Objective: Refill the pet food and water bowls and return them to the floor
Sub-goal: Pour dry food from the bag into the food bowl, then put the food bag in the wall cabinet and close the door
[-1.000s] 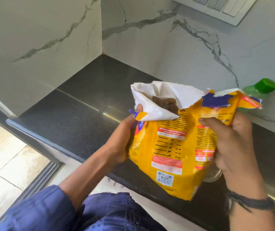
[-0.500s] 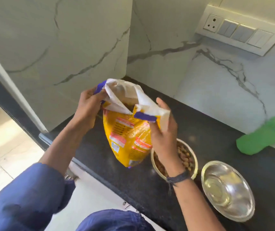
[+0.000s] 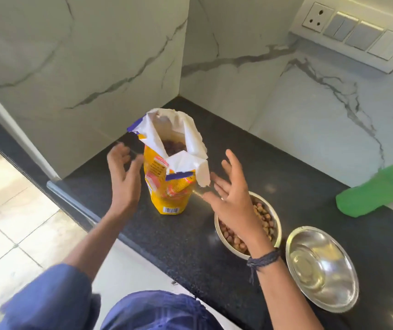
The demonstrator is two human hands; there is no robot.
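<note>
Food bowl (image 3: 277,222) with its kibble sits on the counter (image 3: 178,239), directly under the right hand (image 3: 233,198), whose wrist crosses its rim. Kibble covers the visible base, so the food refill is judged done or nearly so.

Bag (image 3: 169,186) stands upright between the two hands, its mouth open and its white lining folded outward, with kibble visible inside. Left hand (image 3: 125,179) hovers just left of the bag, fingers spread and loosely bent, holding nothing. The right hand is palm-up with fingers spread, also empty; its fingertips lie just beside the bag's drooping flap, and whether they touch it cannot be told.

Water bowl (image 3: 309,241) rests beyond the right wrist, on the little-finger side, next to the food bowl. It looks almost empty; whether a thin layer of water lies in its base cannot be told. Green bottle (image 3: 376,189) lies well to the right of the right fingers, against the wall.

Remaining, by judgement: fill the water bowl, then carry both bowls down to the floor (image 3: 7,210), which shows beyond the left fingers, past the counter edge.
</note>
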